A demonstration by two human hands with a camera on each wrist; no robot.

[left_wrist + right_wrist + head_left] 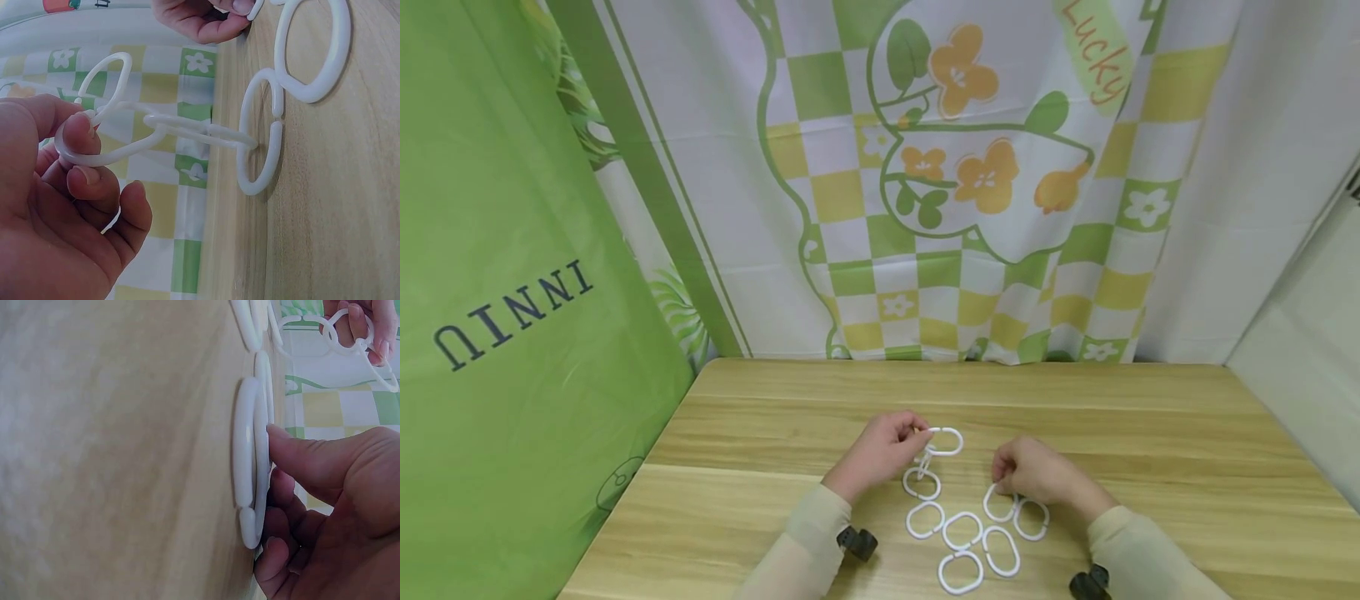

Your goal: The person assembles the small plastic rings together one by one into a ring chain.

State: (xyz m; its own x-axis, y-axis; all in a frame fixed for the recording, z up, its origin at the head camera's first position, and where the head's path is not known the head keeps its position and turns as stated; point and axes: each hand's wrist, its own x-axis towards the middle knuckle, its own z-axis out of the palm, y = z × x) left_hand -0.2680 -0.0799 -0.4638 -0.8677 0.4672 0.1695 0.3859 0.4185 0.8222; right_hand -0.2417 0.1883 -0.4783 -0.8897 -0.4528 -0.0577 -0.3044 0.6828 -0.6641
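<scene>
My left hand [880,454] is raised over the table and pinches a white plastic oval ring [119,154]. Another white ring [126,69] is joined to it at the fingertips, and a linked ring [194,130] hangs down from it. That chain ends at a split ring [273,162] close to the tabletop, its small gap showing. Over on the right, my right hand [1041,471] holds the edge of a white ring [986,502] low at the table, thumb on its rim. A second ring [1047,523] lies touching that one; the right fingertips are partly hidden behind the ring.
Several more white rings [939,575] lie on the wooden table [760,417] between and in front of my hands. A patterned curtain [842,200] hangs behind the table's far edge. Green fabric [512,433] hangs along the left side, and a pale wall [1307,350] stands on the right.
</scene>
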